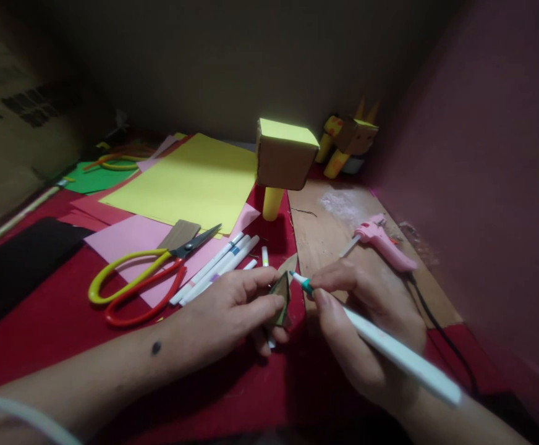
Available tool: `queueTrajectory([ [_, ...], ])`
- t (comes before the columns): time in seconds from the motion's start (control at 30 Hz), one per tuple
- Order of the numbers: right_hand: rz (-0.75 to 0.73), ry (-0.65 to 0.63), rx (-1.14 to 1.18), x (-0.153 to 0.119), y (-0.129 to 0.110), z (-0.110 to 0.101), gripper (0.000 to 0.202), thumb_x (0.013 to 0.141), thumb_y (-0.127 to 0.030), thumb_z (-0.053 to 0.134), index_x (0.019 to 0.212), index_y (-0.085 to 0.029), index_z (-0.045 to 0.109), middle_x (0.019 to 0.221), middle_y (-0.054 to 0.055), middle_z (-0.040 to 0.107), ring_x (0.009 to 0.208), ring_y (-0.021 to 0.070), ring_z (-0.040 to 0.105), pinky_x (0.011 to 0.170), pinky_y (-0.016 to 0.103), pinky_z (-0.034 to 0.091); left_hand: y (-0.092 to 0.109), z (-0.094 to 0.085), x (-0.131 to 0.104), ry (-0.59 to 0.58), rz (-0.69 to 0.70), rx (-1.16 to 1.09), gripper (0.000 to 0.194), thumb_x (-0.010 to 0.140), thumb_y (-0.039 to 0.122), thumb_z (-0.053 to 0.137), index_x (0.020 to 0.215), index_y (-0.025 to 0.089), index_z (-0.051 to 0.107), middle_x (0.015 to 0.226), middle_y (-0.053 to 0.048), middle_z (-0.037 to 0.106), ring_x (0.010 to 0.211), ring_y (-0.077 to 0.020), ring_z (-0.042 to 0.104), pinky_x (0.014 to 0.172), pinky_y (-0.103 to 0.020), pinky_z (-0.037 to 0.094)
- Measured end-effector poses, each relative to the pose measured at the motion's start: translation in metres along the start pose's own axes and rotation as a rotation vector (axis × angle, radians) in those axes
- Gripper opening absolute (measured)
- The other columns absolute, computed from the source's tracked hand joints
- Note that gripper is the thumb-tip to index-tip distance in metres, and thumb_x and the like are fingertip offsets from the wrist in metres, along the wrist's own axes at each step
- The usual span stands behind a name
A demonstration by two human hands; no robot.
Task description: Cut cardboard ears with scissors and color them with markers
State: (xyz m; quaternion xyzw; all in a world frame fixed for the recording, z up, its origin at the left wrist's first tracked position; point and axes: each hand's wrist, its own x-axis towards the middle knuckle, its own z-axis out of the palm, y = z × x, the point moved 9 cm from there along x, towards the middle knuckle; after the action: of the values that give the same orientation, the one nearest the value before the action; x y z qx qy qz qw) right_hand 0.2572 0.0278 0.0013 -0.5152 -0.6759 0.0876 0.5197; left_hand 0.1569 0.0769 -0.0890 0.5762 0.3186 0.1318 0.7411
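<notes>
My left hand (251, 303) pinches a small folded cardboard piece (280, 300), its face coloured dark green, between thumb and fingers. In my right hand (366, 321) is a white marker (399, 355) with a teal collar, held like a pen. The marker's tip is right beside the upper edge of the cardboard piece; whether it touches I cannot tell. Several white markers (220, 266) lie just left of my left hand. Next to them rest open scissors (177, 253) with one yellow and one red handle.
A cardboard box shape (288, 161) with a yellow top stands on a yellow tube (273, 204). Yellow paper (190, 179) covers pink sheets. A pink glue gun (385, 241) lies on a wooden board (316, 228), its cord trailing right. A cardboard animal figure (348, 139) stands behind.
</notes>
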Motion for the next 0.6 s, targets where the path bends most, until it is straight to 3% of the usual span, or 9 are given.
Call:
queueTrajectory([
  [0.2, -0.015, -0.061, -0.060, 0.001, -0.001, 0.006, 0.012, 0.080, -0.012, 0.056, 0.073, -0.018, 0.064, 0.062, 0.000, 0.060, 0.052, 0.0121, 0.057, 0.052, 0.025, 0.048, 0.001, 0.000, 0.000, -0.005, 0.018, 0.000, 0.012, 0.088, 0.026, 0.051, 0.090, 0.017, 0.059, 0.070, 0.001, 0.065, 0.057, -0.0088, 0.063, 0.054, -0.017, 0.052],
  [0.37, -0.044, 0.147, -0.052, -0.002, 0.002, -0.006, 0.018, 0.084, -0.011, 0.061, 0.097, -0.023, 0.065, 0.075, 0.000, 0.069, 0.061, 0.0140, 0.065, 0.058, 0.026, 0.055, 0.000, 0.000, 0.001, -0.028, 0.014, -0.012, 0.014, 0.090, 0.027, 0.050, 0.093, 0.016, 0.058, 0.073, -0.003, 0.068, 0.060, -0.0105, 0.065, 0.053, -0.017, 0.051],
  [0.47, -0.043, 0.126, -0.001, -0.001, 0.008, -0.001, 0.019, 0.085, -0.010, 0.060, 0.099, -0.023, 0.064, 0.070, -0.002, 0.066, 0.058, 0.0126, 0.064, 0.059, 0.025, 0.056, -0.003, -0.003, 0.002, -0.007, -0.021, -0.019, 0.016, 0.090, 0.029, 0.050, 0.093, 0.015, 0.056, 0.070, -0.005, 0.069, 0.053, -0.0109, 0.064, 0.050, -0.018, 0.049],
  [0.6, 0.135, 0.011, 0.206, -0.001, 0.028, 0.013, 0.024, 0.088, -0.012, 0.052, 0.109, -0.023, 0.054, 0.078, -0.002, 0.062, 0.059, 0.0103, 0.063, 0.055, 0.022, 0.054, 0.001, -0.004, 0.003, 0.001, 0.023, -0.073, 0.015, 0.087, 0.029, 0.053, 0.094, 0.016, 0.054, 0.073, -0.006, 0.070, 0.053, -0.0132, 0.065, 0.052, -0.023, 0.051],
])
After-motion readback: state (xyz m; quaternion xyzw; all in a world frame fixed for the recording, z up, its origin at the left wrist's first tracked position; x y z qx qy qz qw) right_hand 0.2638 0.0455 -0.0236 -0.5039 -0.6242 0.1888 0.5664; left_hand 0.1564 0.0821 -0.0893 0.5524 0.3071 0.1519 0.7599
